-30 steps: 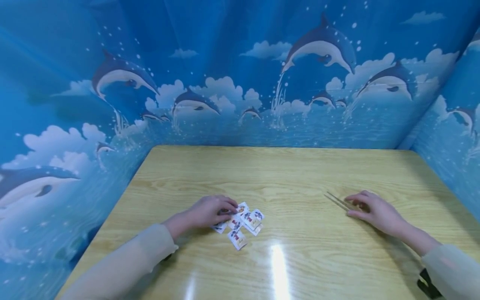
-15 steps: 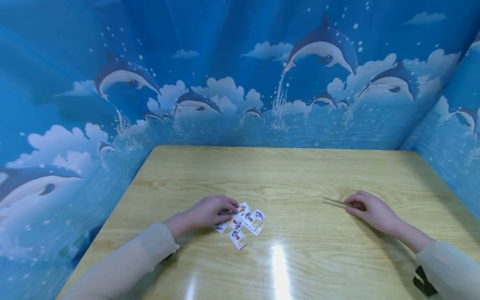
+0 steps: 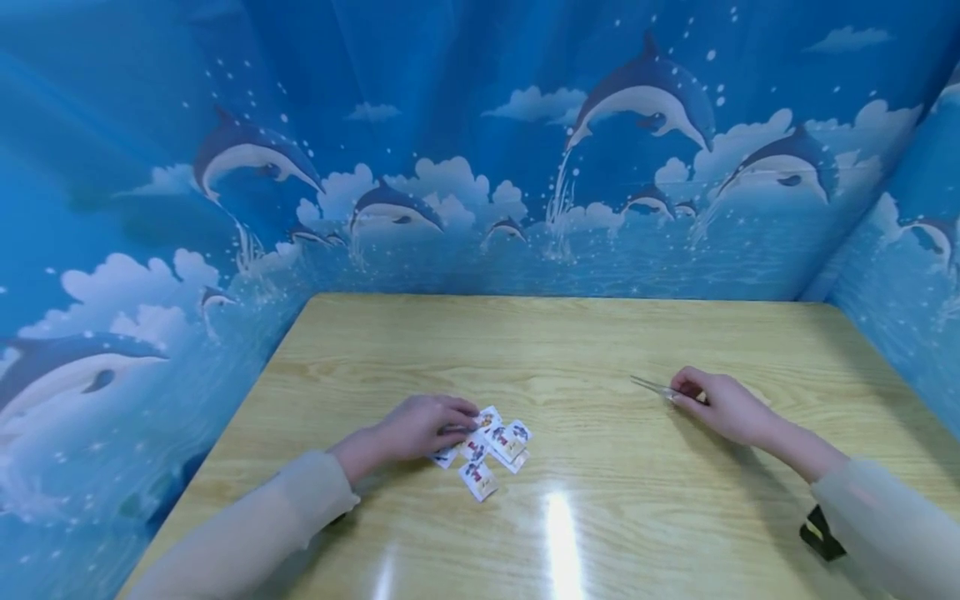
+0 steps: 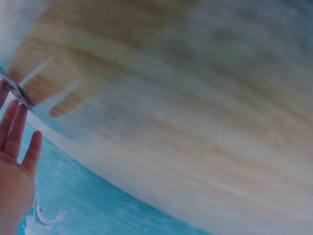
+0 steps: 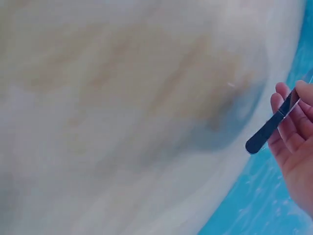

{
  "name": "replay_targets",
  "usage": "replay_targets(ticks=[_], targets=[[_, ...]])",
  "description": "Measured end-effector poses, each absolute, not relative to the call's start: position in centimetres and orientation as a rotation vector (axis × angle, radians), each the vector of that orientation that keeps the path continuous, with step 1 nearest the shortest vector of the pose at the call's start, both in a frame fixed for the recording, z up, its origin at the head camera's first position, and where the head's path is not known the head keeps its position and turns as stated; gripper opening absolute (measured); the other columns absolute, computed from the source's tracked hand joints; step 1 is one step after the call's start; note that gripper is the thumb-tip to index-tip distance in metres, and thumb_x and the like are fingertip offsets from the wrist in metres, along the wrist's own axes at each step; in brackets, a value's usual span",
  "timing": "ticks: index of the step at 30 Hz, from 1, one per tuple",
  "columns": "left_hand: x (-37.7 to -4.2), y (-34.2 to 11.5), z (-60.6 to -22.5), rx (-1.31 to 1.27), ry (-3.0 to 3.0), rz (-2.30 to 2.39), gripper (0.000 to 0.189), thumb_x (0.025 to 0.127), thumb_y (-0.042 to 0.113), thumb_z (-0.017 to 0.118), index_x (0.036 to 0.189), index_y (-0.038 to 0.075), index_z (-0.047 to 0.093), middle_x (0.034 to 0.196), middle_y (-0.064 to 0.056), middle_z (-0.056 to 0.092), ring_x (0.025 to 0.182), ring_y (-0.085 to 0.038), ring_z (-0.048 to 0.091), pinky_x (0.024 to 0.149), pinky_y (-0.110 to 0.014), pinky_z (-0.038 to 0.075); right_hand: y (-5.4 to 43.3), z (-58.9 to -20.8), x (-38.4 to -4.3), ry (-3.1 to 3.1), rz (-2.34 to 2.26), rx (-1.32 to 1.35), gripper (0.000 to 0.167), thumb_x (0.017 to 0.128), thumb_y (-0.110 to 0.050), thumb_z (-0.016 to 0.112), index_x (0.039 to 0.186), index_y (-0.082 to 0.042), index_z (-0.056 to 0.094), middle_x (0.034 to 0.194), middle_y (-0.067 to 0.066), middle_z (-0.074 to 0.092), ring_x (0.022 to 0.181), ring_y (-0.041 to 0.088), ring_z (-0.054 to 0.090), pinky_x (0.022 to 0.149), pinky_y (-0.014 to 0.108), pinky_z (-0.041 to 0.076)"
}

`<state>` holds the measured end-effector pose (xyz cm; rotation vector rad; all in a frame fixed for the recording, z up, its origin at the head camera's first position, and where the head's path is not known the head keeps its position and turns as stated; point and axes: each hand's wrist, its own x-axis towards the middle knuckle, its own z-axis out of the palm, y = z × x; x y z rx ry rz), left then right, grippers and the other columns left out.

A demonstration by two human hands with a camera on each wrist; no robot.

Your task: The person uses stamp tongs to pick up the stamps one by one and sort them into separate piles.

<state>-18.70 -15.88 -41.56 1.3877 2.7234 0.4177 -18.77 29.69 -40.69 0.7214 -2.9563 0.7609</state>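
Several small white cards (image 3: pixel 507 443) with coloured pictures lie in an overlapping cluster left of the table's middle. My left hand (image 3: pixel 423 427) rests at the cluster's left side and covers part of it. In the left wrist view, its rather straight fingertips touch the edge of a card (image 4: pixel 20 97). Off to the right, my right hand (image 3: pixel 720 407) holds metal tweezers (image 3: pixel 649 385) above the table, prongs pointing left. Thumb and fingers pinch them along their length. The rounded rear end of the tweezers (image 5: pixel 264 134) sticks out past the palm in the right wrist view.
A glossy wood-grain table (image 3: pixel 570 350) stretches under both hands, with a bright light reflection (image 3: pixel 562 542) near its front. Blue curtains (image 3: pixel 450 108) printed with dolphins hang behind it and at the sides. A dark object (image 3: pixel 821 533) sits under the right sleeve.
My right hand has moved a little left and away from me with the tweezers, whose prongs have swung round and shifted left. The left hand and the cards keep their places.
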Motion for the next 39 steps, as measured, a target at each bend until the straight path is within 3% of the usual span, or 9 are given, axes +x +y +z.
replay_targets(ticks=[9, 17, 25, 39], targets=[[-18.6, -15.9, -41.7, 1.432, 2.736, 0.425, 0.024, 0.091, 0.019, 0.069, 0.113, 0.011, 0.072, 0.118, -0.003, 0.065, 0.105, -0.017, 0.062, 0.091, -0.033, 0.050, 24.5, -39.1, -20.9, -2.929, 0.858, 0.960, 0.012, 0.095, -0.001, 0.059, 0.107, -0.003, 0.060, 0.098, 0.006, 0.065, 0.093, 0.024, 0.062, 0.077, 0.042, 0.053], [-18.7, -16.1, -41.8, 1.442, 2.733, 0.408, 0.023, 0.092, 0.020, 0.069, 0.113, 0.012, 0.072, 0.117, -0.003, 0.065, 0.105, -0.016, 0.063, 0.091, -0.032, 0.050, 19.0, -39.1, -22.3, -2.988, 0.761, 1.073, 0.023, 0.099, -0.010, 0.056, 0.120, -0.008, 0.062, 0.115, 0.009, 0.065, 0.104, 0.028, 0.062, 0.086, 0.048, 0.050], [-18.8, -16.0, -41.9, 1.486, 2.740, 0.369, 0.024, 0.091, 0.018, 0.069, 0.114, 0.013, 0.072, 0.113, 0.000, 0.065, 0.099, -0.012, 0.063, 0.086, -0.028, 0.051, 15.0, -39.4, -23.8, -2.970, 0.677, 1.206, 0.019, 0.099, -0.020, 0.057, 0.114, -0.013, 0.067, 0.107, -0.001, 0.067, 0.099, 0.018, 0.063, 0.087, 0.042, 0.051], [-18.9, -16.1, -42.0, 1.448, 2.745, 0.375, 0.021, 0.094, 0.020, 0.066, 0.113, 0.015, 0.072, 0.115, 0.002, 0.065, 0.102, -0.011, 0.062, 0.089, -0.029, 0.051, 12.0, -39.8, -25.1, -2.877, 0.551, 1.361, 0.017, 0.097, -0.018, 0.061, 0.110, -0.012, 0.071, 0.103, -0.001, 0.068, 0.097, 0.019, 0.063, 0.093, 0.045, 0.045]])
